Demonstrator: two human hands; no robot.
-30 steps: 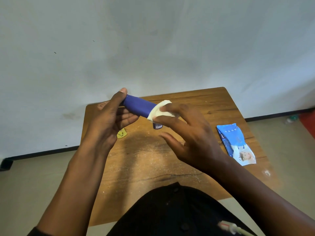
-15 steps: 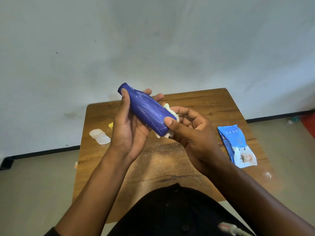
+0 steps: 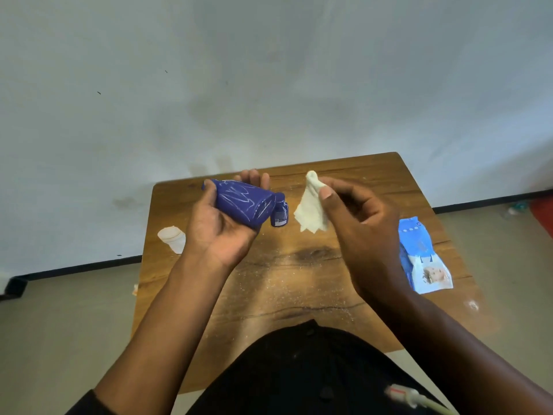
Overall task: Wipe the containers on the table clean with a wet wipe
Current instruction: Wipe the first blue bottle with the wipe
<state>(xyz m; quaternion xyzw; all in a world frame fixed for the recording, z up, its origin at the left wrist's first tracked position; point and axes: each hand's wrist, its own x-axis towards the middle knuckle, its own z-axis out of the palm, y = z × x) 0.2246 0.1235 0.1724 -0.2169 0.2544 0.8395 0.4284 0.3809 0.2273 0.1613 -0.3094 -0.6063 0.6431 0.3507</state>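
Left hand [image 3: 221,226] is palm-up w/ the blue bottle [image 3: 244,202] lying across it, thumb on the near side, fingertips showing past the far side, so the grip is curled round the body, not pinching. Bottle is tilted, its narrow end up-left and its broad end down-right, held above the worktop [image 3: 299,280]. White streaks show on the upward face, prob. wet smears or residue, can't say which. Holding it cradled like this leaves the top face open to the other hand.

Right hand [image 3: 356,223] pinches the wet wipe [image 3: 309,209] near its top betw. thumb and forefinger; the rest hangs down in a loose, crumpled triangle. Other fingers loosely curled behind. Wipe and bottle are apart right now, a gap betw. them, wipe just right of the bottle's broad end. My read: a pause betw. strokes, maybe re-gathering the wipe for a fresh face, or this bottle is about done.

Small dark-blue container [image 3: 279,212] stands on the worktop just behind the bottle's broad end, partly hidden by it. A pale translucent container [image 3: 172,238] sits at the left edge, left of the wrist. Both look untouched by either hand, so prob. still in the queue, or already done; can't tell.

Blue wipes pack [image 3: 423,256] lies flat at the right, close to the right forearm. Handy for a fresh sheet. Worktop has a dusting of fine pale grit in the middle.
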